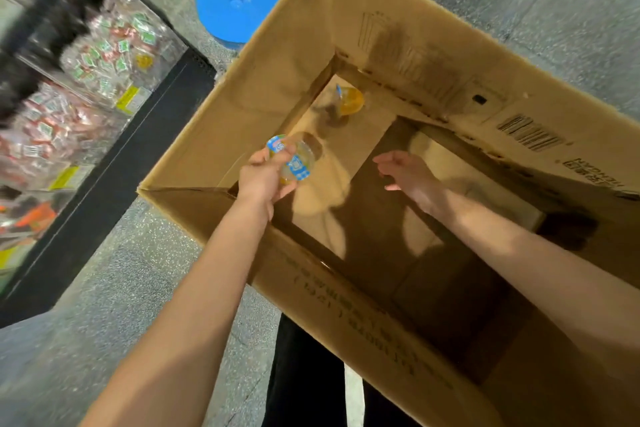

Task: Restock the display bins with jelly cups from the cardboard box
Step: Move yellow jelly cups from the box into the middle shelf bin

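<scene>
Over at the left edge of the frame, the clear plastic display bins (104, 59) show blurred heaps of small wrapped packets, set on a black stand. Upper centre, a round blue base (239, 0) sits on the speckled grey floor (114, 274). Filling the middle and right, the big cardboard box (277, 55) stands open, its flaps up. My left hand (265, 180) grips two clear jelly cups (294, 158) with blue-checked lids, inside the box. One more orange cup (349, 101) lies on the box bottom. My right hand (407, 172) hangs in the box, fingers loose, holding nothing.
</scene>
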`<action>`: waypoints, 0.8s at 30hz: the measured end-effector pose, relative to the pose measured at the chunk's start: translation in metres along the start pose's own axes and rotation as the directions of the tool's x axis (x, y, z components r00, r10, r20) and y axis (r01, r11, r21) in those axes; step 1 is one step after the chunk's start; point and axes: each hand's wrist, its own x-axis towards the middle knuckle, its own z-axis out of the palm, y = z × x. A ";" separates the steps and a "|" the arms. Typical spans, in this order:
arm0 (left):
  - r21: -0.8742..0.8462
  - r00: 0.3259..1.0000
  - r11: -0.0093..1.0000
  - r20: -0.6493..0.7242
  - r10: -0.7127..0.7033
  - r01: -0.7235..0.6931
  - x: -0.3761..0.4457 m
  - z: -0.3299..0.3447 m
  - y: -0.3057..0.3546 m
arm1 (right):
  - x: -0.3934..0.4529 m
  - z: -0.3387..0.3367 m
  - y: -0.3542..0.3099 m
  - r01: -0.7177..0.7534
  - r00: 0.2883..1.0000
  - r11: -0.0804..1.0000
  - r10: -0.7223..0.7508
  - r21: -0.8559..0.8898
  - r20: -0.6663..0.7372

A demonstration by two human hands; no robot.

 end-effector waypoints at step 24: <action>-0.273 0.977 0.940 0.111 -0.181 0.205 0.041 0.001 -0.001 | 0.121 0.035 0.007 0.089 0.990 0.806 -0.135 -0.586 -0.035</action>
